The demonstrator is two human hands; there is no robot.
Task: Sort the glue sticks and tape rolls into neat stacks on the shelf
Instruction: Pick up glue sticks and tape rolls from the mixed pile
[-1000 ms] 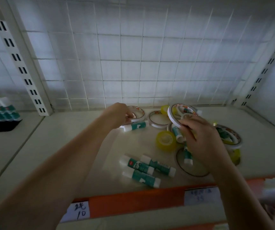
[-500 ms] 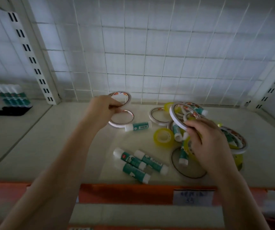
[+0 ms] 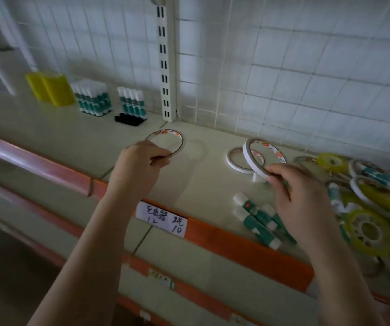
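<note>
Left hand (image 3: 139, 165): fingers curled round a thin white tape roll (image 3: 165, 144), held flat just above the shelf (image 3: 201, 184), near the slotted upright (image 3: 166, 62). Right hand (image 3: 300, 198): pinching a second tape roll (image 3: 257, 158), tilted on edge, over another roll lying flat (image 3: 235, 161).

Loose glue sticks (image 3: 259, 222) lie near the front edge beside the right hand. Mixed heap of yellow rolls (image 3: 368, 231) and white ones far right (count unclear, blurred). Upright glue sticks (image 3: 131, 102) stand in rows on the neighbouring shelf section, left of the upright. Handwritten price label (image 3: 163, 218) on the orange strip.
</note>
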